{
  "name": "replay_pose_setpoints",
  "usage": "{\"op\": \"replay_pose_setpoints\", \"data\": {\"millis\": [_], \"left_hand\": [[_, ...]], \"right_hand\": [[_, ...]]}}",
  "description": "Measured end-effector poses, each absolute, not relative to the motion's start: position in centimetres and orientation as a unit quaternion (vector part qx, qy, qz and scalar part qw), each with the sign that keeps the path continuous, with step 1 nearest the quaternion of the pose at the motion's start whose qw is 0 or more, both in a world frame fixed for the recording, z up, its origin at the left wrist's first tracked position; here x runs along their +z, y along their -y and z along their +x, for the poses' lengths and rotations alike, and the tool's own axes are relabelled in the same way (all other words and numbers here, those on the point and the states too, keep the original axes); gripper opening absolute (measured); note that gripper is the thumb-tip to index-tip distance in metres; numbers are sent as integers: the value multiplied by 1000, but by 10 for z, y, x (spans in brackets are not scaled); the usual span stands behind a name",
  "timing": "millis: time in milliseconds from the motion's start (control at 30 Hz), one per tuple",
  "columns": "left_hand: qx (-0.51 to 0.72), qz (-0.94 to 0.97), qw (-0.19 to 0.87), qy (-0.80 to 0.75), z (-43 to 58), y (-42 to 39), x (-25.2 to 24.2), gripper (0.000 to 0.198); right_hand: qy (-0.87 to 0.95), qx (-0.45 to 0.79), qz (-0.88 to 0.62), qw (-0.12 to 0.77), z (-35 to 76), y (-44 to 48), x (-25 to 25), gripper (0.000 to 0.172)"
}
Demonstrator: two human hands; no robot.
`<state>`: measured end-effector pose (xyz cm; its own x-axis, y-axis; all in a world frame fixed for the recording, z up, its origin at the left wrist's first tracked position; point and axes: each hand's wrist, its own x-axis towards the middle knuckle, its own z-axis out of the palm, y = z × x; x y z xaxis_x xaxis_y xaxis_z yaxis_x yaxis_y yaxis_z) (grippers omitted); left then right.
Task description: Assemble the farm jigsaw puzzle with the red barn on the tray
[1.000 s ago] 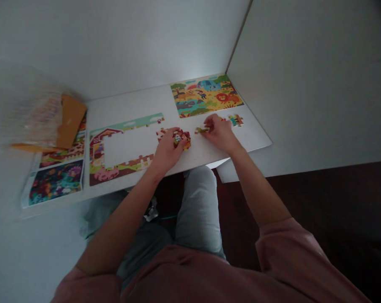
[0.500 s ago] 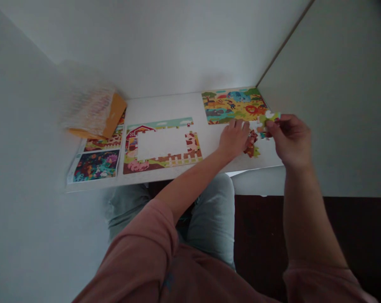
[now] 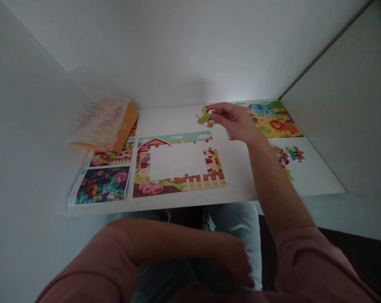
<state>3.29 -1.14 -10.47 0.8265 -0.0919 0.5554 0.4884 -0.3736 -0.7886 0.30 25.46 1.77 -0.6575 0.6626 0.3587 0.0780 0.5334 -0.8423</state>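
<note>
A: Where's the puzzle piece [image 3: 204, 118]?
B: In the right hand [image 3: 235, 120], pinched between thumb and fingers, near the far right corner of the farm puzzle [image 3: 174, 185].
A: Which way does it point?
B: Knobs face left and toward the near edge of the white board [image 3: 241, 172]. Fingers cover its right end, so can't call the long axis.
A: Left hand [image 3: 233, 257]?
B: Over the lap [image 3: 249, 223], fingers curled, palm hidden. Can't tell if it grips anything.
A: Containers?
B: Orange envelope [image 3: 127, 127] in bubble wrap [image 3: 98, 122], contents not visible. Lies partly over the picture sheets [image 3: 103, 185].
A: Other occlusions?
B: Right hand hides part of the animal puzzle [image 3: 274, 125]; right forearm [image 3: 271, 185] partly covers the loose pieces [image 3: 295, 153].
</note>
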Motion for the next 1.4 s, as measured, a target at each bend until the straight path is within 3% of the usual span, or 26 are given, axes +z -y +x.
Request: {"op": "replay_pose_setpoints", "data": {"millis": [100, 133, 200, 233, 300, 333, 367, 433, 500, 633, 1033, 1400], "left_hand": [[128, -580, 802, -66, 40, 2, -116, 15], [220, -469, 847, -117, 40, -4, -115, 17], [356, -403, 824, -177, 38, -13, -107, 24], [381, -456, 783, -184, 35, -16, -102, 27], [341, -707, 602, -146, 27, -19, -92, 22], [265, -843, 456, -106, 23, -19, -89, 16], [180, -929, 315, -71, 19, -19, -86, 18], [45, -990, 134, -13, 15, -17, -86, 35], [-28, -999, 31, 34, 14, -14, -93, 42], [-69, -983, -152, 78, 22, -8, -112, 37], [-88, -947, -290, 108, 31, 4, -135, 31], [-96, -936, -320, 114, 37, 9, -147, 23]], "right_hand": [[822, 406, -251, 312, -12, -251, 16, 31], [824, 406, -257, 300, -13, -250, 15, 32], [824, 414, -261, 284, -10, -251, 11, 28], [822, 422, -259, 281, -7, -252, 9, 25], [815, 441, -254, 279, 0, -256, 6, 18], [811, 451, -256, 271, 3, -258, 5, 16], [809, 458, -265, 256, 6, -260, 5, 15], [806, 461, -301, 217, 9, -263, 3, 14], [804, 458, -333, 182, 10, -267, 0, 13], [807, 474, -329, 124, 11, -277, -10, 15], [852, 416, -313, 52, 16, -289, -27, 17], [880, 352, -313, 50, 17, -286, -24, 20]]}}
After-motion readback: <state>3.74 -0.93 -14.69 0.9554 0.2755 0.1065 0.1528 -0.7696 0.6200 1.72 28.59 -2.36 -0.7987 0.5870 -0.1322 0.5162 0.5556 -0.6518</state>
